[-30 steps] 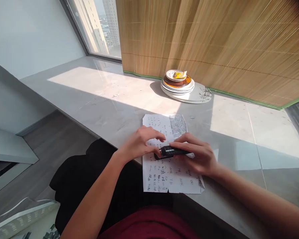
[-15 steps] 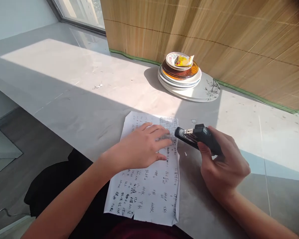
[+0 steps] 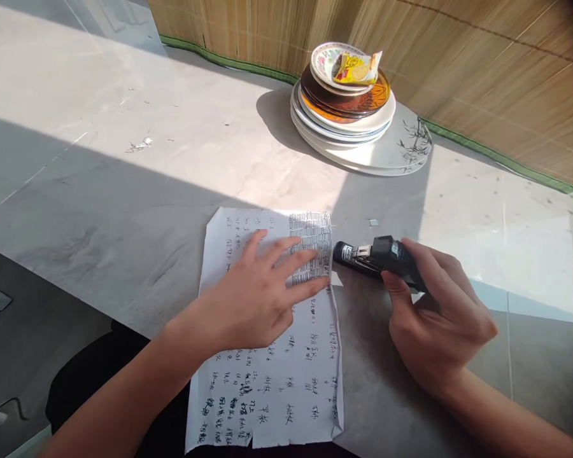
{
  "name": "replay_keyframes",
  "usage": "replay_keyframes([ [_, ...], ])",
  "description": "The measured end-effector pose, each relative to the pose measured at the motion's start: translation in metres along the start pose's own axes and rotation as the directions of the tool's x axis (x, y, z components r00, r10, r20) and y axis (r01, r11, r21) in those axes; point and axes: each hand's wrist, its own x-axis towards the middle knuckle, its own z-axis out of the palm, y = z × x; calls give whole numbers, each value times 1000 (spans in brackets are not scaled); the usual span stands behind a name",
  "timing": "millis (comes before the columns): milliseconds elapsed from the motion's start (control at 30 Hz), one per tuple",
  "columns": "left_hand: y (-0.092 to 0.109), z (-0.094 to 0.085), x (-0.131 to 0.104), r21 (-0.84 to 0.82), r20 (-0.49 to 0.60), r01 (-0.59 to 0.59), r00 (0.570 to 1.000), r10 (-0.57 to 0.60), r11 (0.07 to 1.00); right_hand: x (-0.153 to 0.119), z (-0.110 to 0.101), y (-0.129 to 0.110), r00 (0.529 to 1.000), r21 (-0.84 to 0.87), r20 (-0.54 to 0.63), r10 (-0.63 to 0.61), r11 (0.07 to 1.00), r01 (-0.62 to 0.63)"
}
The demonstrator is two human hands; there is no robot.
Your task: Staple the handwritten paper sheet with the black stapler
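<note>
A sheet of white paper [image 3: 300, 381] covered in handwriting lies on the grey counter, its lower edge torn. Rows of metal staples [image 3: 310, 238] fill its upper right corner. My left hand [image 3: 262, 296] rests on the sheet with fingers spread, the fingertips over part of the stapled patch. In my right hand [image 3: 439, 312] is a black stapler [image 3: 386, 257], gripped by its rear end between thumb and fingers. Its jaws are apart, and the front tip lies just right of the paper's edge, beside the staples.
Behind the paper stands a stack of plates [image 3: 344, 127], topped by a small floral dish [image 3: 323, 62] with a yellow snack packet [image 3: 358, 69]. A bamboo blind [image 3: 248, 38] hangs along the back. Small scraps [image 3: 141, 145] lie at left, and a small clear piece [image 3: 374, 222] near the stapler.
My view has tilted down and come closer. My left hand has shifted left and down on the paper, uncovering more of the staples. The stapler stays beside the paper's right edge.
</note>
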Motion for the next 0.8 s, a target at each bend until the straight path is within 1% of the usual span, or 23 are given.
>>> replay_keyframes([
  [67,-1,2,0,-12,-17,17,1000,-17,1000,1,0,-1,1000,23,10,-5,1000,5],
  [167,-2,6,0,-41,-52,12,999,-14,999,0,1,-2,1000,45,14,-22,999,22],
  [267,-4,9,1,-60,-65,4,998,-7,998,0,3,-1,999,18,15,-42,999,42],
  [367,-7,10,1,-61,-49,-5,999,2,998,5,3,10,997,-66,13,-79,995,80],
  [467,-8,11,1,-61,-48,-19,999,16,998,13,0,30,990,-146,45,-133,980,138],
  [533,-8,11,1,-55,-51,-22,999,19,998,19,-3,44,974,-117,116,-194,971,208],
  [633,-8,10,0,-33,-46,-22,999,20,999,23,-4,57,921,11,211,-327,943,332],
  [700,-8,10,-1,-22,-41,-29,999,28,999,22,-2,58,888,61,239,-394,918,391],
  [800,-8,10,-1,-27,-44,-49,998,48,998,20,3,52,871,67,226,-436,899,433],
])
